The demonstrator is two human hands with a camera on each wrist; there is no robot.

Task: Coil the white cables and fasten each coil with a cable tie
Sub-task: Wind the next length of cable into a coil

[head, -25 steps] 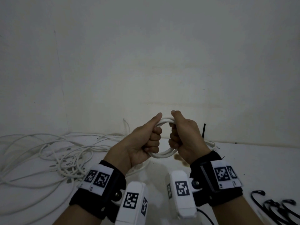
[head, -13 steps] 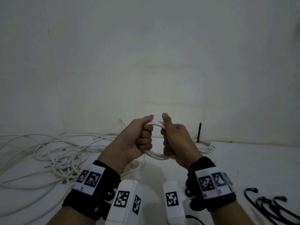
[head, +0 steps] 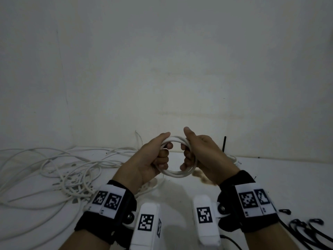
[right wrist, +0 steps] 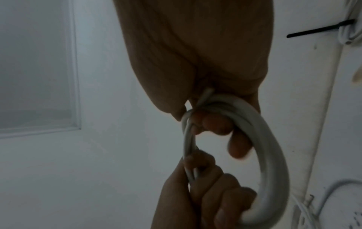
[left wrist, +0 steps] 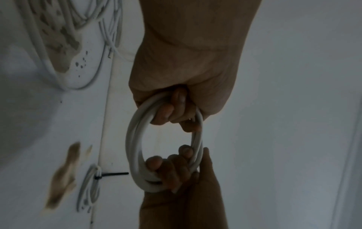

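White cable coil [head: 177, 173], several turns wound into a small ring, is held up in the air above the bench [head: 270, 181], between the two hands and in front of the pale wall [head: 162, 60]. Left hand [head: 153, 159] grasps the ring's left side, fingers [left wrist: 166, 110] curled through the opening and thumb lying along the top. Right hand [head: 201, 156] grasps the right side the same way, its fingers [right wrist: 215, 124] wrapped round the bundled turns and its thumb raised at the top. In the right wrist view a short cable end [right wrist: 205, 94] sticks out of the bundle by the right palm, though blur makes it hard to say more.

Behind the right hand, on the bench near the wall, lies a second coil [left wrist: 90, 186] fastened with a black cable tie [left wrist: 111, 174]; the tie's tail stands upright in the head view. To the left a loose tangle of white cables [head: 59, 170] spreads over the bench. At the lower right edge lie several black cable ties [head: 310, 230], bent into loops. A brownish stain [left wrist: 62, 178] marks the bench below the held ring. Both wrists wear black bands with white marker blocks [head: 204, 215]
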